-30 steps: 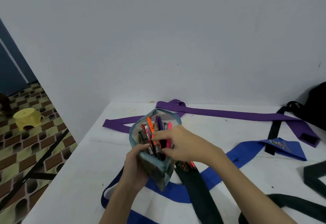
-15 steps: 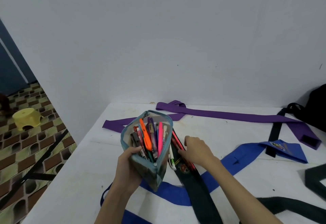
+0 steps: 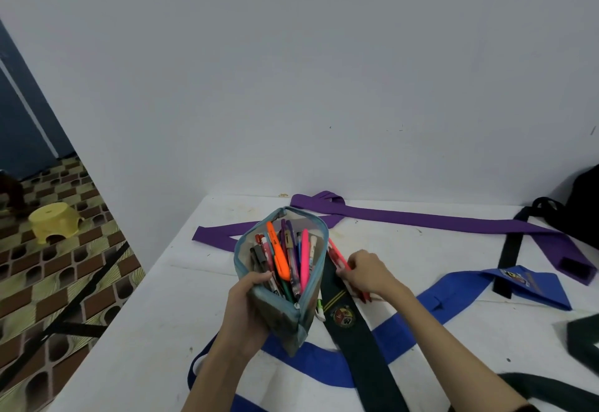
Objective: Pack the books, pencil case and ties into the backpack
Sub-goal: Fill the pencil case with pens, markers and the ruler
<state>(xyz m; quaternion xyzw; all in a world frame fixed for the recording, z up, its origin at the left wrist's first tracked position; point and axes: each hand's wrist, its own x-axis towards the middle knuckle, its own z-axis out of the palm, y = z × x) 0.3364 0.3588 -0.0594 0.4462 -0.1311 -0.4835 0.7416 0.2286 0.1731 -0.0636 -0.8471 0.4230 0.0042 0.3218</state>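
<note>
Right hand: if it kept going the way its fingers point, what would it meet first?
The right hand points left, already pinching red pens on the dark tie. Beyond them, probably the open pencil case that the left hand holds.

Both hands low in the frame's centre.
Left hand (image 3: 248, 306) curls around a held load; right hand (image 3: 366, 273), just right, pinches downward with bent fingers.

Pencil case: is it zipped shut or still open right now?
Open. The pencil case gapes at its top, pens standing visible inside, while the left hand grips it. The right hand pinches loose pens beside it.
</note>
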